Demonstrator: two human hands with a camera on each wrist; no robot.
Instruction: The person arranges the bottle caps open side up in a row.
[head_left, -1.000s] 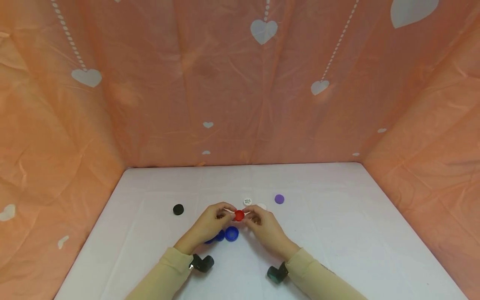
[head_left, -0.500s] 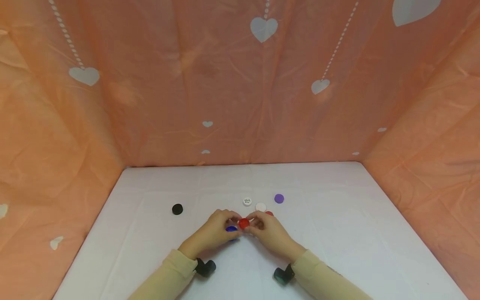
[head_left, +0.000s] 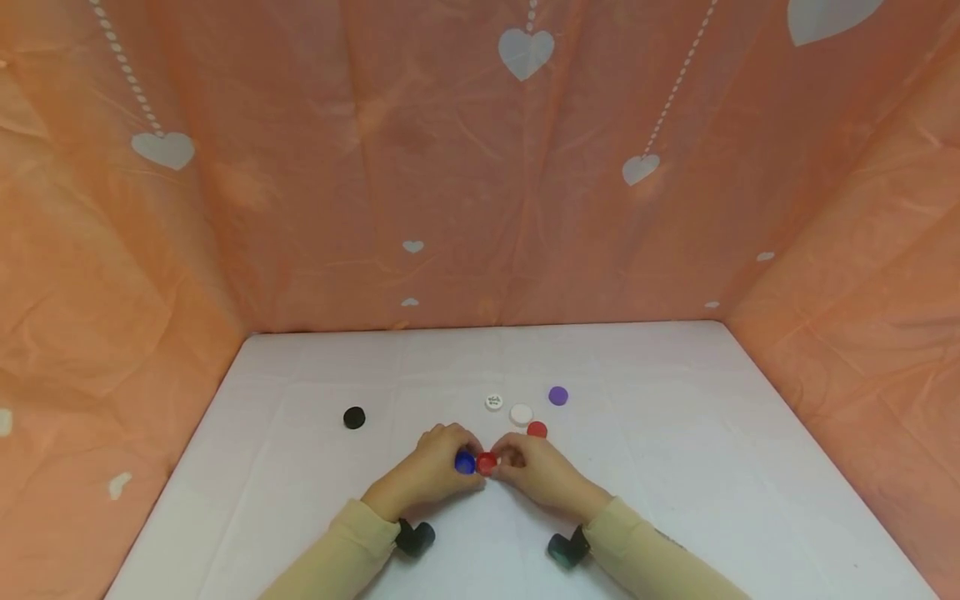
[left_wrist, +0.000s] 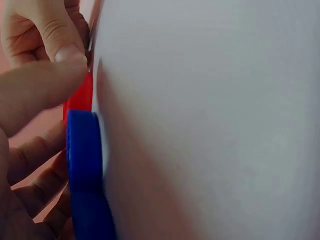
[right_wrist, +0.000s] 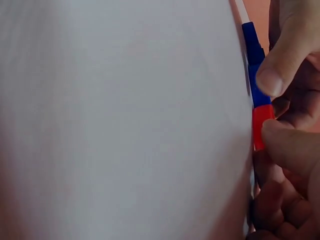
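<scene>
The head view is being lit pretty softly: the tabletop (head_left: 675, 467) around the left hand (head_left: 438, 462) and right hand (head_left: 543, 467) is being washed in pale, slightly pinkish light, while the orange backdrop (head_left: 465, 200) is being shown duller straight ahead of them than out to their sides. Only faint, fuzzy shadows are being cast beneath the hands. Print on the white disc (head_left: 493, 402) beyond them is being smeared past reading. Both wrist views are being rendered dimmer and greyer, tbh. A broad soft shadow is being thrown beside each hand, and the left hand's thumb (left_wrist: 40, 95) is being blurred up close.
</scene>
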